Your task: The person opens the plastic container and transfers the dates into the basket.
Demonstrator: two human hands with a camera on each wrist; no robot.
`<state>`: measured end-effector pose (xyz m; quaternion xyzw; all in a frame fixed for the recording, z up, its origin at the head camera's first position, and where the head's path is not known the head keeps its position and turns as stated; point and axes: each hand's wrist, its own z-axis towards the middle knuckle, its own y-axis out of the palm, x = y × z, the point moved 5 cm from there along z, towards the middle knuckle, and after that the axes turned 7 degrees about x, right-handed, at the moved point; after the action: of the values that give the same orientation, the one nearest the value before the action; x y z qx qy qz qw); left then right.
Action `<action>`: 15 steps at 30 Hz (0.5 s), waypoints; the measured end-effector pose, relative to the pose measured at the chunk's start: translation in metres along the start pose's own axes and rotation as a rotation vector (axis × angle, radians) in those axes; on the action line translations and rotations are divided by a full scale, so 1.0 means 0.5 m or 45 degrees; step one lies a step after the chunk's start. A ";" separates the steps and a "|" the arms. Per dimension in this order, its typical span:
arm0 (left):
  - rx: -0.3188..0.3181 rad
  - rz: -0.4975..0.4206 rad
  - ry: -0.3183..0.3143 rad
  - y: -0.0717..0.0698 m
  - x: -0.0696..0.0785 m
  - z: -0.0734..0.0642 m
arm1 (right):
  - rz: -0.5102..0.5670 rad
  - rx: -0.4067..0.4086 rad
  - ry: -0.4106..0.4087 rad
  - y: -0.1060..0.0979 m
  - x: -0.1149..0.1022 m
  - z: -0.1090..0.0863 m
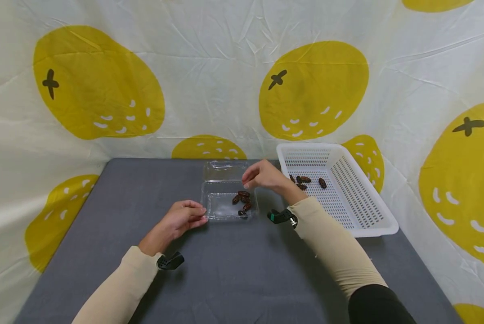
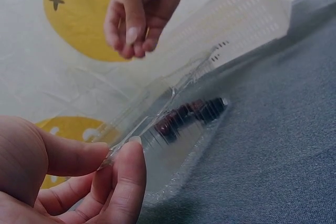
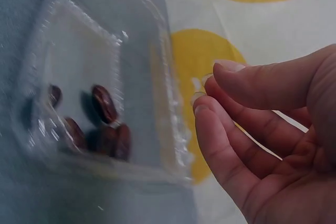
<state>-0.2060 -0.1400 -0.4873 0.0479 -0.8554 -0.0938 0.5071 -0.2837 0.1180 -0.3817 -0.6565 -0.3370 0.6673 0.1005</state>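
Note:
A clear plastic clamshell box point(image 1: 221, 207) lies on the table with its lid point(image 1: 226, 171) folded back toward the wall. Several brown dates point(image 1: 244, 198) are gathered at the right side of the box. My left hand point(image 1: 183, 217) pinches the box's near left rim between thumb and fingers point(image 2: 128, 174). Over the box's far right part hovers my right hand point(image 1: 266, 176), its fingers loosely bent. Nothing shows between its thumb and fingertips point(image 3: 210, 124) in the right wrist view.
To the right stands a white perforated plastic basket point(image 1: 371, 202), with several more dates point(image 1: 322, 183) toward its left side. My right forearm passes over its near left edge. Behind the grey table point(image 1: 145, 180) hangs a white curtain point(image 1: 213, 90) printed with yellow fruit.

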 end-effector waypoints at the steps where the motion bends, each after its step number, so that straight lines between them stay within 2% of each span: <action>1: 0.001 0.000 -0.001 0.000 0.000 0.000 | 0.014 -0.012 0.000 0.011 0.002 0.004; 8: 0.011 0.001 -0.009 0.002 0.001 0.001 | -0.008 -0.073 -0.016 0.075 0.022 0.024; 15: 0.026 0.013 -0.017 0.004 0.000 0.002 | -0.104 -0.089 -0.021 0.106 0.037 0.038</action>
<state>-0.2068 -0.1381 -0.4874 0.0481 -0.8599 -0.0827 0.5014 -0.2875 0.0826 -0.4293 -0.6397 -0.3876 0.6559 0.1019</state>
